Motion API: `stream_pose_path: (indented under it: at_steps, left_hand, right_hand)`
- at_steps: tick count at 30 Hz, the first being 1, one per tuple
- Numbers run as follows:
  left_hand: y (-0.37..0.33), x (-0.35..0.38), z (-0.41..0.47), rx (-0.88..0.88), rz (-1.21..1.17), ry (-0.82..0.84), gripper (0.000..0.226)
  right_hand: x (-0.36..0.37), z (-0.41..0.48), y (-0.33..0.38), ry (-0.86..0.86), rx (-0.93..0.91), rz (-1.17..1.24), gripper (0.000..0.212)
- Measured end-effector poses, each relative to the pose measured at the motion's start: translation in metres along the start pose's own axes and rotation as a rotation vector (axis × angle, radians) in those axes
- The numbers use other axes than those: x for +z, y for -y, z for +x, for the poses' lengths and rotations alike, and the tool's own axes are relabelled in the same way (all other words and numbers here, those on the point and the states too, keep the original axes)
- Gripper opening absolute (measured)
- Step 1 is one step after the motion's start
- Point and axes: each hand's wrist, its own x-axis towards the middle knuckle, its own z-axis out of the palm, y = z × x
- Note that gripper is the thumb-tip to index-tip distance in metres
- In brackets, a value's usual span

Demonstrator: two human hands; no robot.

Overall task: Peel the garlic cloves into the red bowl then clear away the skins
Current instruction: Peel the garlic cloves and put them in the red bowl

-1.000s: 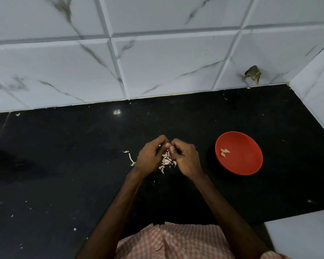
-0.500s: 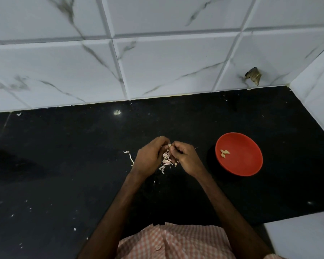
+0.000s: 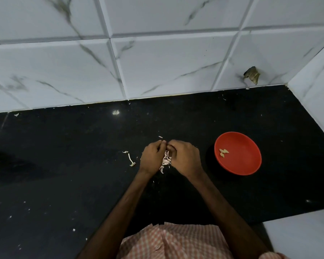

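Note:
My left hand [image 3: 152, 158] and my right hand [image 3: 185, 157] meet fingertip to fingertip over the black counter [image 3: 64, 165], both with curled fingers pinching a garlic clove that the fingers mostly hide. Beneath and between them lies a small heap of pale garlic skins [image 3: 166, 161]. The red bowl [image 3: 238, 153] stands to the right of my right hand, a short gap away, with a few peeled cloves [image 3: 223, 152] near its left side.
Loose skin scraps [image 3: 131, 159] lie left of my left hand, and small flecks dot the counter. A white tiled wall [image 3: 157, 62] runs along the back and a second wall [image 3: 316, 101] closes the right side. A white surface [image 3: 299, 234] sits at the lower right.
Both hands stay together over the skin heap, fingers working slightly on the clove. The bowl and its cloves are unchanged.

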Motion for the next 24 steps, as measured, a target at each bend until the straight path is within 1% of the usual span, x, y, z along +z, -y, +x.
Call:
stream_pose_path:
  at_steps: [4,6,8,12,16,19,24]
  left_hand:
    - [0.002,0.000,-0.002,-0.077,-0.243,-0.021,0.059]
    - [0.002,0.000,-0.004,-0.079,-0.305,0.010,0.057]
    - [0.001,-0.002,-0.005,-0.049,-0.305,0.045,0.052]
    - [0.001,-0.007,-0.004,0.083,-0.134,0.036,0.041]
    - [0.003,-0.011,-0.006,0.185,0.074,0.065,0.037]
    - [0.004,-0.014,-0.008,0.250,0.281,0.040,0.028]
    - [0.009,-0.019,-0.005,0.249,0.338,0.056,0.017]
  right_hand:
    - [0.003,0.001,0.002,-0.043,-0.018,0.123,0.004]
    - [0.003,0.001,0.001,-0.041,-0.001,0.169,0.006]
    - [0.002,0.002,-0.001,-0.025,0.024,0.170,0.008]
    - [0.004,0.000,0.004,0.045,0.075,0.156,0.009]
    - [0.007,0.002,0.004,0.003,0.248,0.440,0.024]
    - [0.007,0.005,0.000,0.071,0.310,0.535,0.030]
    - [0.008,0.004,-0.008,0.155,0.320,0.601,0.025]
